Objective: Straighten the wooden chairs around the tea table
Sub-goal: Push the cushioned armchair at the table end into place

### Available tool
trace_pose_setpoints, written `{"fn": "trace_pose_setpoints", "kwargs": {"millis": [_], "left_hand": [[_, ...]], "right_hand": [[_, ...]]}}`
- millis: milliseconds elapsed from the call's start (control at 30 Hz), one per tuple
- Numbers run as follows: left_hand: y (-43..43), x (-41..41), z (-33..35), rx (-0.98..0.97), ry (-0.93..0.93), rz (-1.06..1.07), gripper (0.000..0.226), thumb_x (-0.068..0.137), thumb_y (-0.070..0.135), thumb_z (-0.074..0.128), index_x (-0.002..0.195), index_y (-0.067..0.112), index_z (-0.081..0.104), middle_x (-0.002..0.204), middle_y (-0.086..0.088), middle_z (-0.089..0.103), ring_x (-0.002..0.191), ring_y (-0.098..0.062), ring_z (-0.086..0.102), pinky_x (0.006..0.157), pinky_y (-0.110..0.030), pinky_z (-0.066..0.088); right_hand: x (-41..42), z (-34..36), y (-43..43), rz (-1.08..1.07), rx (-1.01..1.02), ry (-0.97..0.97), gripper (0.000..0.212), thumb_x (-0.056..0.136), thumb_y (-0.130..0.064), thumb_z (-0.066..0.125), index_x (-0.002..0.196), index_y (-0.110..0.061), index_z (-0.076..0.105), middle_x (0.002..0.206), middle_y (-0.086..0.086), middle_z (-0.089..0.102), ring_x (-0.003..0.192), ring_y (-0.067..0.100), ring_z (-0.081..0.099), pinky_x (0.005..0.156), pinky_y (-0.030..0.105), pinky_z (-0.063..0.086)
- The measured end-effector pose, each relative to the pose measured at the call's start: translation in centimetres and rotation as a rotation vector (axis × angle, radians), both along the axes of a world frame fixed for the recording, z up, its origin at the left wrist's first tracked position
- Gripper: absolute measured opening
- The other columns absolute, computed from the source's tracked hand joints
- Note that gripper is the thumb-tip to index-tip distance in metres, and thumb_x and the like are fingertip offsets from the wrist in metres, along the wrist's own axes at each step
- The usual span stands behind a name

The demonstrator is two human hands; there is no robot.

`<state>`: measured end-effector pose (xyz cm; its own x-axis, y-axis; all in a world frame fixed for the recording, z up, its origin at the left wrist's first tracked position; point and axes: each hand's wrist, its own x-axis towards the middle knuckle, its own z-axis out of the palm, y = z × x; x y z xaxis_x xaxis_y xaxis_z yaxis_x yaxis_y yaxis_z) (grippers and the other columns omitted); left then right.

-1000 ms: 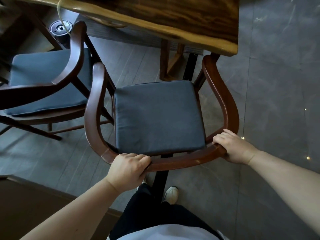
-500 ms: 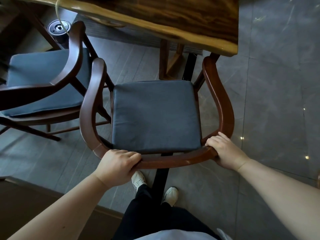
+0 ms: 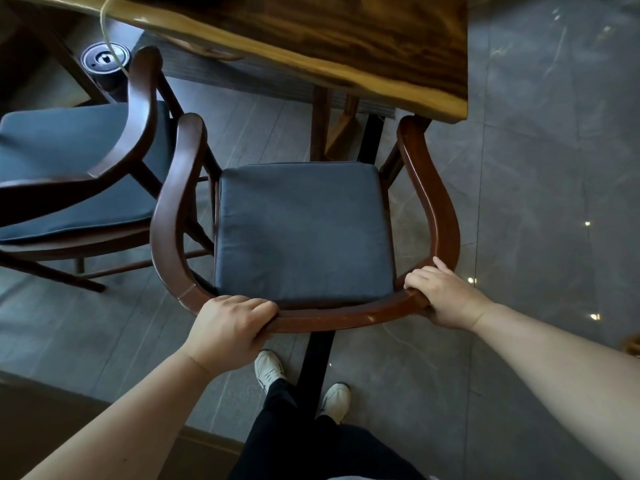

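Note:
A dark wooden chair with a curved back rail and a grey-blue seat cushion stands in front of me, facing the tea table. My left hand grips the back rail at its left bend. My right hand grips the rail at its right bend. The chair's arm tips reach just under the table's edge. A second wooden chair with the same cushion stands to the left, turned at an angle, its arm close to the first chair's left arm.
The slab table has a pale live edge and wooden legs behind the seat. A round black canister sits on the floor at the upper left. My feet in white shoes stand on grey tiles behind the chair. A low brown ledge lies lower left.
The chair has shifted a little to the left and toward the table with both hands still gripping its back rail. The second chair has not moved.

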<state>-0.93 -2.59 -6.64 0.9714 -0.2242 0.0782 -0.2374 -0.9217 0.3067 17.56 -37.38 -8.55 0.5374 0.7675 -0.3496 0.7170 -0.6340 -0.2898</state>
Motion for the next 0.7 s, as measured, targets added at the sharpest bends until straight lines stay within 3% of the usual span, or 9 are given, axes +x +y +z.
{"fn": "trace_pose_setpoints", "kwargs": {"millis": [133, 433, 700], "left_hand": [[-0.7, 0.5, -0.2, 0.003, -0.011, 0.013, 0.012, 0.078, 0.031, 0.065, 0.076, 0.020, 0.060, 0.062, 0.010, 0.059, 0.054, -0.019, 0.058, 0.047, -0.027, 0.042], [0.4, 2.2, -0.4, 0.013, 0.042, -0.126, 0.017, 0.082, 0.039, 0.065, 0.086, 0.023, 0.062, 0.072, 0.010, 0.063, 0.062, -0.017, 0.060, 0.043, -0.032, 0.047], [5.5, 3.8, 0.6, 0.075, 0.067, -0.050, 0.020, 0.070, 0.036, 0.069, 0.083, 0.025, 0.060, 0.068, 0.009, 0.062, 0.059, -0.020, 0.062, 0.045, -0.030, 0.046]], "right_hand": [[1.2, 0.6, -0.1, 0.014, -0.029, 0.020, 0.026, 0.082, -0.021, 0.071, 0.101, -0.020, 0.053, 0.101, -0.002, 0.058, 0.104, 0.019, 0.054, 0.114, 0.053, 0.012], [1.2, 0.1, -0.4, -0.167, 0.079, 0.051, 0.027, 0.075, -0.004, 0.072, 0.094, -0.014, 0.055, 0.095, 0.001, 0.056, 0.097, 0.022, 0.054, 0.112, 0.060, 0.011], [0.8, -0.7, 4.0, -0.134, 0.086, 0.018, 0.025, 0.080, -0.019, 0.072, 0.095, -0.018, 0.052, 0.096, -0.001, 0.056, 0.099, 0.023, 0.052, 0.110, 0.064, 0.014]]}}
